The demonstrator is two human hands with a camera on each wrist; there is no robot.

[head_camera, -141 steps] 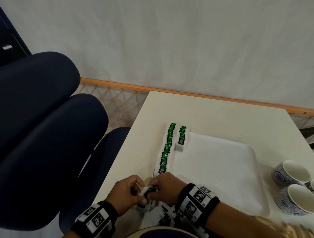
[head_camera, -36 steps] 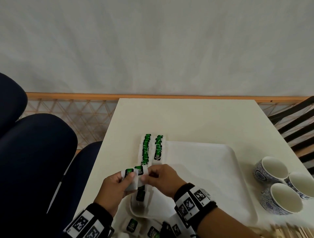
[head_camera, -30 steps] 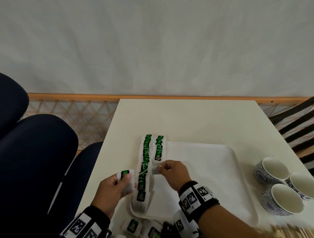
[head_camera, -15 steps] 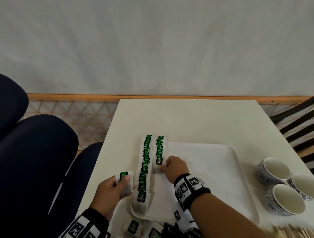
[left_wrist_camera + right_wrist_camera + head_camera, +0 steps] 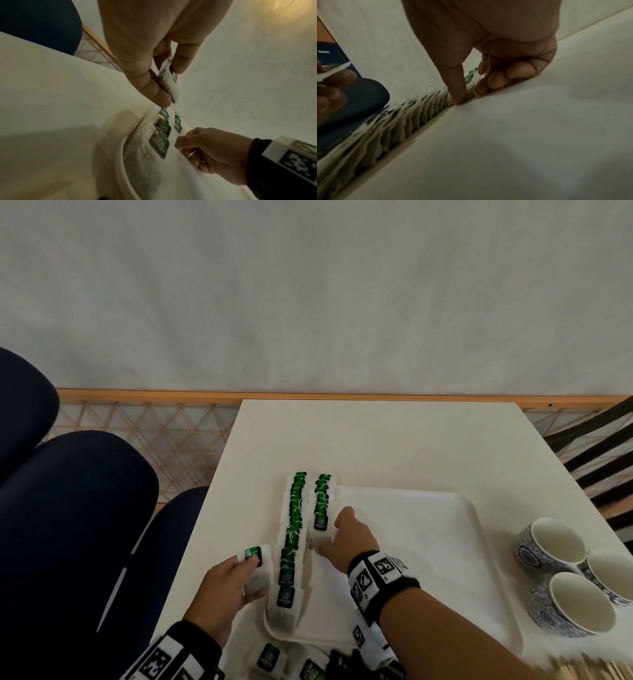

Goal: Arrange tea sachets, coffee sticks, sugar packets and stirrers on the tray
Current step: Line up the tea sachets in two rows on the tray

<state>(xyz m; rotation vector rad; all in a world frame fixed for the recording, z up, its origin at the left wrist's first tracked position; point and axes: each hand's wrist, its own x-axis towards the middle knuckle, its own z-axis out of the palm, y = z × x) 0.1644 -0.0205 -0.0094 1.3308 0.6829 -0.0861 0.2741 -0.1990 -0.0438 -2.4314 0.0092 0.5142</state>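
Observation:
A white tray (image 5: pixel 411 542) lies on the table. Two rows of green-tagged tea sachets stand along its left side: a long row (image 5: pixel 293 535) and a shorter row (image 5: pixel 322 501). My right hand (image 5: pixel 329 537) pinches the nearest sachet (image 5: pixel 321 527) of the shorter row between thumb and curled fingers, down on the tray floor (image 5: pixel 522 135). My left hand (image 5: pixel 250 563) hovers just left of the long row and pinches a tea sachet (image 5: pixel 258 573) between thumb and fingers; the left wrist view shows that sachet (image 5: pixel 169 82) edge-on.
Three blue-patterned cups (image 5: pixel 548 546) stand to the right of the tray. Several loose sachets (image 5: pixel 269 657) lie at the table's front edge. Dark blue chairs (image 5: pixel 78 508) stand on the left, and a black slatted chair (image 5: pixel 603 460) on the far right.
My hands parted. The right hand carried one sachet forward and set it down at the near end of the shorter row. The left hand stayed back, still holding its sachet.

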